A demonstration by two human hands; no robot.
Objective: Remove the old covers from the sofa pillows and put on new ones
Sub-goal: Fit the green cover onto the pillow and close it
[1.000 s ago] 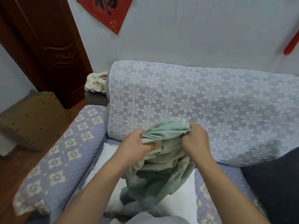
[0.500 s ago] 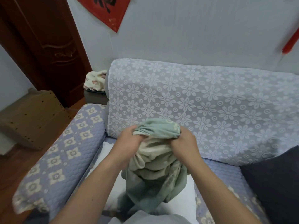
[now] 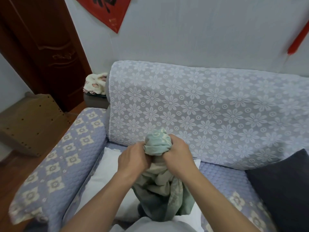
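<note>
On the sofa seat, before you: a white pillow insert (image 3: 107, 174) lies flat on the quilted seat, its near edge running under your forearms.
Green cover: the green pillow cover (image 3: 160, 186) is bunched up between your two hands, held above the white insert; its gathered top bulges out over your knuckles and the loose rest hangs down in folds toward your lap, with a pale patterned side showing among the folds.
Left hand: your left hand (image 3: 133, 159) grips the bunched cloth from the left, back of the hand up, fingers curled into the fabric and mostly hidden by it.
Right hand: your right hand (image 3: 177, 154) grips the same bunch from the right, fingers clenched round the gathered top; the two hands sit close together, with only cloth between them.
Sofa: the sofa (image 3: 217, 108) has its backrest draped in a lavender lace throw with white daisies; the left armrest (image 3: 58, 166) wears a quilted lavender cover with cream flower squares.
Dark cushion: a dark cushion (image 3: 284, 185) leans at the right end of the seat, well apart from your hands.
Beyond the armrest: a cream bundle of cloth (image 3: 95, 83) rests on a small dark stand just beside the backrest's left edge.
Room: a dark wooden door (image 3: 45, 47) stands at the left, a brown perforated box (image 3: 31, 121) sits on the wooden floor beneath it, and a red paper hanging (image 3: 107, 10) is fixed to the pale wall above the sofa.
</note>
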